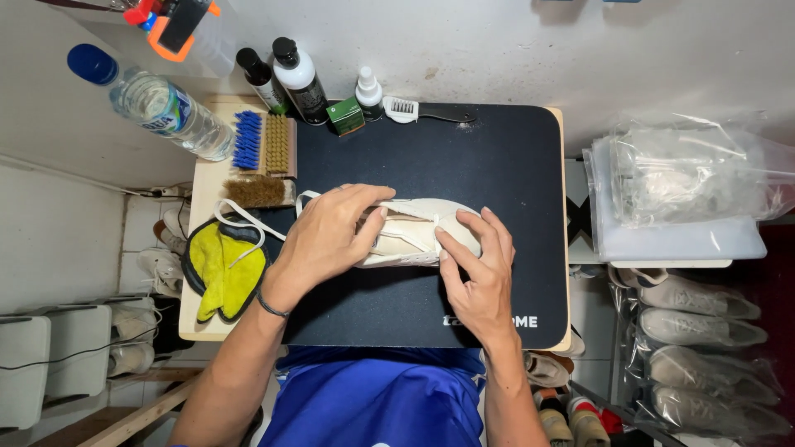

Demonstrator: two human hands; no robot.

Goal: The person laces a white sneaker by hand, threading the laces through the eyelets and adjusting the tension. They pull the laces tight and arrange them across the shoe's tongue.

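Sneaker (414,236), cream-white and kind of soft looking, lies on its side in the middle of a dark mat (497,157) that covers most of the small wooden tabletop (203,186). Both hands are on it. The left hand (331,236) is curled over the heel and opening end, fingers wrapped round the upper and thumb tucked toward the tongue, so it's gripping the shoe. The right hand (479,265) is clamped over the toe end, fingers spread across the rounded front and thumb pressing near the lace area. A loose white lace (240,222) snakes off to the left, flat and ribbon-like, and runs across a yellow cloth (222,269) with a dark edge, fuzzy like microfibre, crumpled at the left side of the tabletop.

Along the back edge: a blue-bristled brush (247,141), a tan-bristled brush (277,142) right beside it, and a shaggier brown brush (258,192) lying in front of them. Then two dark-capped bottles (281,79), a small green box (345,116), a little white dropper bottle (369,93) and a slim black-handled brush (426,111) with white bristles. A clear plastic water bottle (157,103) with a blue cap lies tilted at the far left. To the right, crinkly clear plastic bags (687,165) sit on a shelf, with bagged pale shoes (696,331) below.
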